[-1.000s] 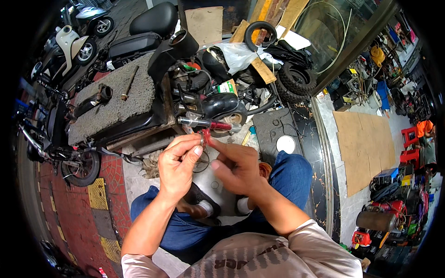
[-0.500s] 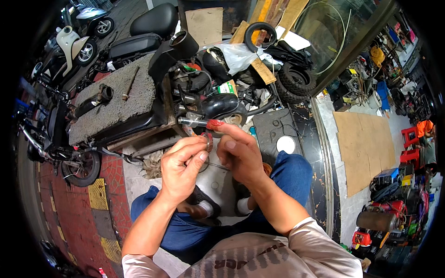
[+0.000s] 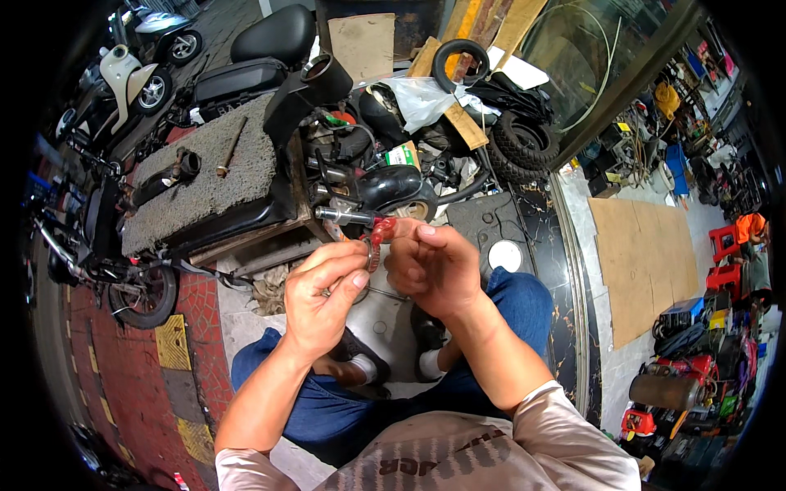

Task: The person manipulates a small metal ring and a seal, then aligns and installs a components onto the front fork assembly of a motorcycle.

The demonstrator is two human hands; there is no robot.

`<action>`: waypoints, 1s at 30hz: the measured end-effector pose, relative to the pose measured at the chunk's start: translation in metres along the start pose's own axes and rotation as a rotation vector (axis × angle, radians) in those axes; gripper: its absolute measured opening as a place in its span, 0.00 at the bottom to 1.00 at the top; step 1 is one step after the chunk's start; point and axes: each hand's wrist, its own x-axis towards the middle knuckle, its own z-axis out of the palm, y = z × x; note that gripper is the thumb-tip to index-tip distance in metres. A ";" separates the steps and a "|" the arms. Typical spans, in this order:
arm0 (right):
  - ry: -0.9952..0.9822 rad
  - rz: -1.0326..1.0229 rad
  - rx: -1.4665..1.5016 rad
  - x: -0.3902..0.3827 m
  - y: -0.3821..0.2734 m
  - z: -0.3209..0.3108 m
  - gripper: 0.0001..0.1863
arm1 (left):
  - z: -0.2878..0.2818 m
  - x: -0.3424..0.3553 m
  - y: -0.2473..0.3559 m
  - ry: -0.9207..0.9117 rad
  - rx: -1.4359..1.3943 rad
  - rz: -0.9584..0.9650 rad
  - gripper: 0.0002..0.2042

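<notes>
A person's left hand and right hand are pinching a small red part between closed fingertips, a scooter's grey mat lying beyond the fingers.

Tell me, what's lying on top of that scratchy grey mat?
On the grey mat lie a long rusty bolt and a black tube-shaped part. What the mat covers cannot be seen. The left hand and right hand work apart from it.

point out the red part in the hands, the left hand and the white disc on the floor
red part (image 3: 381,228), head view, its upper lobe
left hand (image 3: 323,299), head view, back of hand
white disc (image 3: 505,256), head view, its centre
</notes>
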 end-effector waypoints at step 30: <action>0.062 -0.308 -0.495 0.001 0.036 -0.026 0.20 | 0.005 -0.002 0.000 0.048 -0.268 -0.367 0.09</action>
